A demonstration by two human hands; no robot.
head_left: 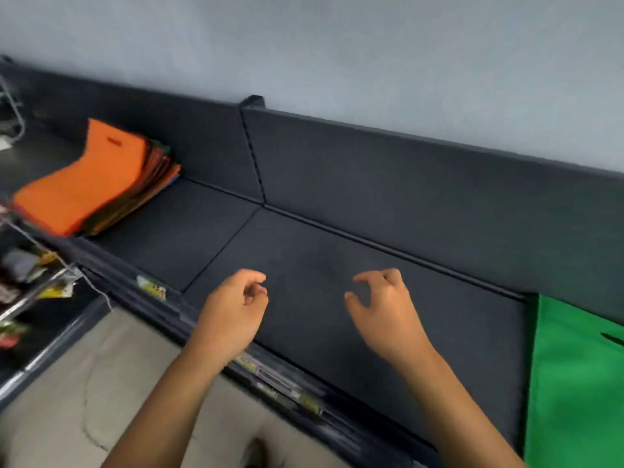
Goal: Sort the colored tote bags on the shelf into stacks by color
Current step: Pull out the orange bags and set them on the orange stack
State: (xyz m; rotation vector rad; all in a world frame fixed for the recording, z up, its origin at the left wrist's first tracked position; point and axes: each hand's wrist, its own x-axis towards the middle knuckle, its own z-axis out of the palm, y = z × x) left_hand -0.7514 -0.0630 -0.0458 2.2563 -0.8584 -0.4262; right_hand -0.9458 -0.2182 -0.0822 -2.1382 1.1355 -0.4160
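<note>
A pile of tote bags (91, 184) lies at the left end of the dark shelf (337, 265), with an orange bag on top and edges of other colours showing beneath it. A green tote bag (574, 376) lies flat at the right end. My left hand (233, 309) and my right hand (385, 309) hover over the bare middle of the shelf, far from both. Their fingers hang loosely curled and hold nothing.
A dark back panel (405, 184) rises behind the shelf under a grey wall. Price labels (152, 287) line the shelf's front edge. Hooks with small packets (30, 282) hang lower left. Beige floor (101, 383) lies below.
</note>
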